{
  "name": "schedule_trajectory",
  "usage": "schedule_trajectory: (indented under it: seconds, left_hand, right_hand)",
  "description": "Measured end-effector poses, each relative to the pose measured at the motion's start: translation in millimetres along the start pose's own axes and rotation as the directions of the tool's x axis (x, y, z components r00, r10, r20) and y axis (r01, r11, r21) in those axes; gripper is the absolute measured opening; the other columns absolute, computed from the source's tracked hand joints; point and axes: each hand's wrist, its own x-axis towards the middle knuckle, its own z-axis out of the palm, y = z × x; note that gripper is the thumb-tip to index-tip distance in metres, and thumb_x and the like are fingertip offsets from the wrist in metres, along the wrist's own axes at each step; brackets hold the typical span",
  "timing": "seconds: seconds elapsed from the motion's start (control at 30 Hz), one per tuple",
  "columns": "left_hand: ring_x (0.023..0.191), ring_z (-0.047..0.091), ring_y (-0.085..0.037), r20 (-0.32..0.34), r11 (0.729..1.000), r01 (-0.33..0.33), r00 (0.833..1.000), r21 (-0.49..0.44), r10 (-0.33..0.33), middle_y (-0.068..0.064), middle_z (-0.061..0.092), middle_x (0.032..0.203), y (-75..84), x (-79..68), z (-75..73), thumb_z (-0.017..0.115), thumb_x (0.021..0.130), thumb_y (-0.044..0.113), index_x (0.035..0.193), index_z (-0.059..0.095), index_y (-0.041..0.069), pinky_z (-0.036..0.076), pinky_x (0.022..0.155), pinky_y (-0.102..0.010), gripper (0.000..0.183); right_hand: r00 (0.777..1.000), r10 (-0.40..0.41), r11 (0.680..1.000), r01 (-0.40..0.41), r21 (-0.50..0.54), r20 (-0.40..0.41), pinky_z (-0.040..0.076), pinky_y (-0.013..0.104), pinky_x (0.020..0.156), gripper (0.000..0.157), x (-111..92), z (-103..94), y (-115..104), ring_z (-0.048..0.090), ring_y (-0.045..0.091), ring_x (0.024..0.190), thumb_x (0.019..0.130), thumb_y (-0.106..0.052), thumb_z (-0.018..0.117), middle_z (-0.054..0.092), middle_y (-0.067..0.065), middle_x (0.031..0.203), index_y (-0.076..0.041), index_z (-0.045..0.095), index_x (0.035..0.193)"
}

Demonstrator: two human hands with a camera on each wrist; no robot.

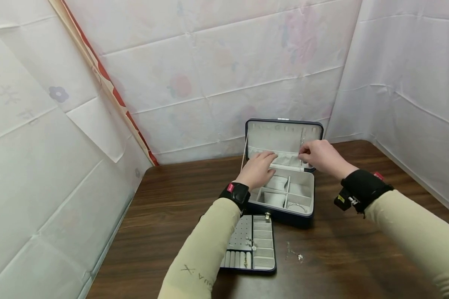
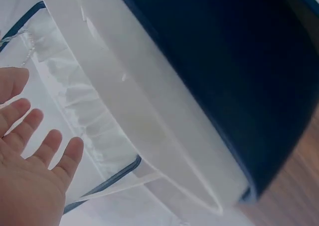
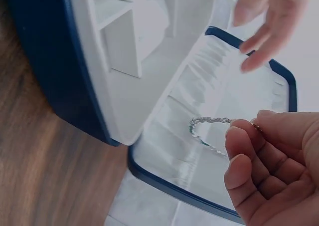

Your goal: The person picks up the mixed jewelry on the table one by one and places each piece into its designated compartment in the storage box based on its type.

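A dark blue jewellery box (image 1: 284, 216) stands with its lid (image 1: 265, 139) tipped back, showing a pale lining and a gathered pocket. At the lid's right side, my right hand (image 1: 325, 155) pinches a silver chain (image 3: 207, 119) between thumb and forefinger. The chain loops out in front of the lining, and a small gold-coloured part shows at the fingertips. Over the box's left side hovers my left hand (image 1: 258, 170), its fingers spread and holding nothing. The left wrist view shows this palm in front of the lid pocket.
In front of the box lies a jewellery tray (image 1: 262, 241) with ring rolls and small compartments, partly behind the left sleeve. A fine necklace (image 1: 300, 257) lies on the wooden table (image 1: 164, 232). Inside the box are a cushion (image 1: 275, 199) and a bangle (image 1: 297, 205). Sheeted walls stand around.
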Motion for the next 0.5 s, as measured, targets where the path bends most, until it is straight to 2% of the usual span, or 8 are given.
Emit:
schedule_trajectory:
  seconds: [0.23,0.5]
  left_hand:
    - [0.148,0.035,-0.026,0.024,0.991,0.122,0.992,-0.063,-0.121,0.000,0.034,0.164,7.9,14.7,15.0,0.058,0.105,0.025,0.161,0.033,0.019,0.036,0.118,-0.042,0.061]
    - [0.153,0.024,-0.030,0.045,0.984,0.178,0.983,-0.029,-0.176,0.008,0.021,0.169,8.9,23.5,26.9,0.056,0.105,0.038,0.165,0.020,0.025,0.032,0.119,-0.051,0.071]
  right_hand:
    - [0.998,-0.038,0.999,0.038,-0.012,-0.047,0.052,0.040,0.067,0.016,-1.4,-10.8,-1.1,0.066,0.018,0.068,0.102,-0.007,0.059,0.072,0.013,0.086,0.002,0.073,0.104]
    - [0.997,-0.044,0.999,0.046,0.017,-0.068,0.051,0.035,0.065,0.016,2.5,-20.4,-6.6,0.067,0.026,0.072,0.102,-0.008,0.060,0.071,0.015,0.086,0.003,0.072,0.106]
